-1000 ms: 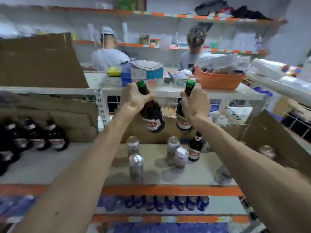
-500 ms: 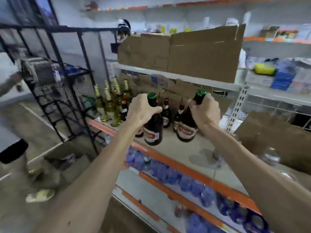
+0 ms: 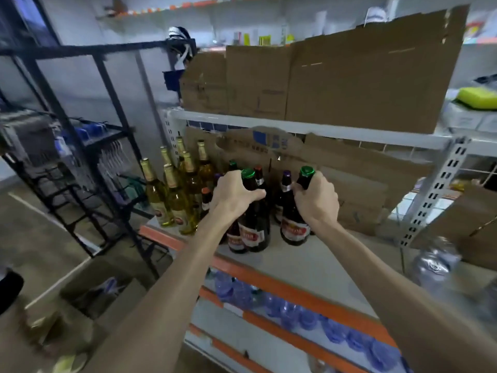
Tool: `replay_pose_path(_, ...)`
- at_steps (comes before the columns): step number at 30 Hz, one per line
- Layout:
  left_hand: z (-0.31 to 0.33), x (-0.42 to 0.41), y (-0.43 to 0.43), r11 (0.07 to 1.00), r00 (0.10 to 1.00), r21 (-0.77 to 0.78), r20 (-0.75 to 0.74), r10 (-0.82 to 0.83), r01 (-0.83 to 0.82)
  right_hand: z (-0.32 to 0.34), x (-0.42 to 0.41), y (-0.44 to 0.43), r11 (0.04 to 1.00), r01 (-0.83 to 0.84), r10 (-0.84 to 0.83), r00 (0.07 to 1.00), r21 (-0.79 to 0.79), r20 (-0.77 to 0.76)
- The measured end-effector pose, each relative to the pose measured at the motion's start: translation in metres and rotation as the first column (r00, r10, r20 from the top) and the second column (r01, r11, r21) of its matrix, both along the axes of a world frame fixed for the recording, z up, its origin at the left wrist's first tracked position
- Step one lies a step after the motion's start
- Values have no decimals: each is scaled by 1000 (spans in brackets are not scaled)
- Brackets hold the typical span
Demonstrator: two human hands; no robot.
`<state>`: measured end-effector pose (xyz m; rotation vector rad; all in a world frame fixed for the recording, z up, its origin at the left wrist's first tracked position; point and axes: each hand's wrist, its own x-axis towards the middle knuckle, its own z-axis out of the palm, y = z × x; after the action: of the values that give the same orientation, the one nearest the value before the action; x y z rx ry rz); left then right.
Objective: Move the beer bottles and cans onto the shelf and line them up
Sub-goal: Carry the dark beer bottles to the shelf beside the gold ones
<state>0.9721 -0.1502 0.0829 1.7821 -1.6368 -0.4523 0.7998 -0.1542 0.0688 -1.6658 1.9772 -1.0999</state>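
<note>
Each hand, left hand (image 3: pixel 233 195) and right hand (image 3: pixel 315 198), grips a brown bottle's neck: left bottle (image 3: pixel 255 229), right bottle (image 3: pixel 293 229), low over the shelf (image 3: pixel 304 262) near its left end. Set down carelessly, either could likely knock the standing bottles (image 3: pixel 283 192) just behind.

- A black metal rack (image 3: pixel 107 84) stood at the left on a grey floor (image 3: pixel 27 251) with a white line (image 3: pixel 40 212).
- Flattened cardboard (image 3: pixel 349 84) stood on a white board (image 3: pixel 295 127) above the orange-edged shelf (image 3: pixel 295 294).
- The wall (image 3: pixel 80 20) was pale.

Dark, green-capped left bottle (image 3: pixel 255 230) and right bottle (image 3: pixel 294 230) upright on shelf (image 3: pixel 309 265).
</note>
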Motion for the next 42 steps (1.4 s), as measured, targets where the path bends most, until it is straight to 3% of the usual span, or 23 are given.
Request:
replay_pose_path(10, -32, -12, -108, 972, 976, 86, 3, -220, 219, -23, 6, -56, 973, 203, -199, 979, 106, -50)
replay_pose_path(20, -64, -19, -154, 873, 883, 130, -66, -465, 469, -39, 8, -56, 890, 439, -435, 899, 124, -56)
replay_pose_path(25, -76, -33, -160, 864, 875, 142, -23, -484, 482, -51, 4, -52, 857, 499, -494, 867, 126, -73)
replay_pose_path(29, -89, -34, -159, 870, 882, 144, -75, -466, 472, -65, 2, -57, 849, 508, -508, 861, 144, -40)
replay_pose_path(42, -111, -33, -174, 912, 928, 170, -69, -366, 373, -99, -20, -85, 903, 394, -407, 912, 173, 45)
